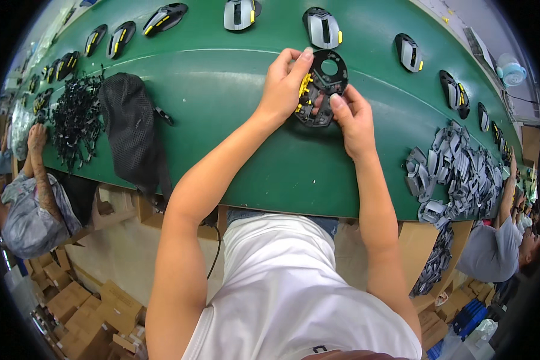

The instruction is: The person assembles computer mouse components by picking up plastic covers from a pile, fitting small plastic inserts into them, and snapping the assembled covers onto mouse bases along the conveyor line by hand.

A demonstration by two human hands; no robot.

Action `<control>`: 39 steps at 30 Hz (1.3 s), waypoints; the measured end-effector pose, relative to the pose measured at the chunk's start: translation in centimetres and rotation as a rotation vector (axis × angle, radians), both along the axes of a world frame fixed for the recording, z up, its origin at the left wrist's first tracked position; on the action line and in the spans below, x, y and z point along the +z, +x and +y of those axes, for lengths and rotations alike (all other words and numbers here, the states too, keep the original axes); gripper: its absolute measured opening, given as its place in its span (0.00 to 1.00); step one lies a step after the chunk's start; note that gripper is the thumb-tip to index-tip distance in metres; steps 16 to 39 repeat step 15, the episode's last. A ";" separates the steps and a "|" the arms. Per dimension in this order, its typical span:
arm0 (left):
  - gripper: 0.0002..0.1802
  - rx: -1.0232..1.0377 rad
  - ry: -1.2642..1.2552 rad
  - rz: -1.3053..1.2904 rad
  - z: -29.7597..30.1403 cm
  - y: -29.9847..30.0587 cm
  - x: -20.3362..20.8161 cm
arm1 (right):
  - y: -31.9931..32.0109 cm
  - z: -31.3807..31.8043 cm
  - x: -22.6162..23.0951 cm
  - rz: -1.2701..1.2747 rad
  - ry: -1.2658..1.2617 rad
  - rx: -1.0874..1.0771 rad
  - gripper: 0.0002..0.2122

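Both my hands hold a black computer mouse shell (333, 84) above the green work surface. It has a round hole at its far end and yellow parts along its left edge. My left hand (282, 90) grips that left side, the thumb pressed on top near the far end. At the near right edge, my right hand (356, 123) pinches the shell between thumb and fingers. Just beyond it lies a grey and black computer mouse (323, 29) with a yellow side piece. The shell's underside is hidden.
More mice (240, 14) are spaced along the far side of the green table (234, 174). A heap of grey plastic parts (456, 168) lies at right; small black parts (78, 114) and a black mesh bag (129, 126) at left. People (33, 204) sit on both sides.
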State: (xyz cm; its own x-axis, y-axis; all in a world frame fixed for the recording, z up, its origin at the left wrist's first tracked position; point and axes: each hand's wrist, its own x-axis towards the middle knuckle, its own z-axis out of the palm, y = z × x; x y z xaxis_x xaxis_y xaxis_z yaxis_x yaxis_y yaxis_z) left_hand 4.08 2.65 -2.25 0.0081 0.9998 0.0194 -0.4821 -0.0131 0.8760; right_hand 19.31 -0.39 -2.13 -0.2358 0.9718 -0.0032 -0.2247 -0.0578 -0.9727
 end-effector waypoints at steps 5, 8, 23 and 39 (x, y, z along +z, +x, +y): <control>0.16 -0.034 -0.001 -0.089 0.0 0.2 -0.5 | 0.4 0.1 0.9 0.016 0.015 0.076 0.11; 0.18 -0.045 0.000 0.015 -0.2 0.1 -0.2 | 0.7 0.3 1.0 -0.028 0.030 0.034 0.12; 0.23 -0.027 0.070 0.275 1.1 -0.4 -1.7 | 3.2 6.3 4.4 -0.828 0.619 -0.590 0.18; 0.23 -0.027 0.070 0.275 1.1 -0.4 -1.7 | 3.2 6.3 4.4 -0.828 0.619 -0.590 0.18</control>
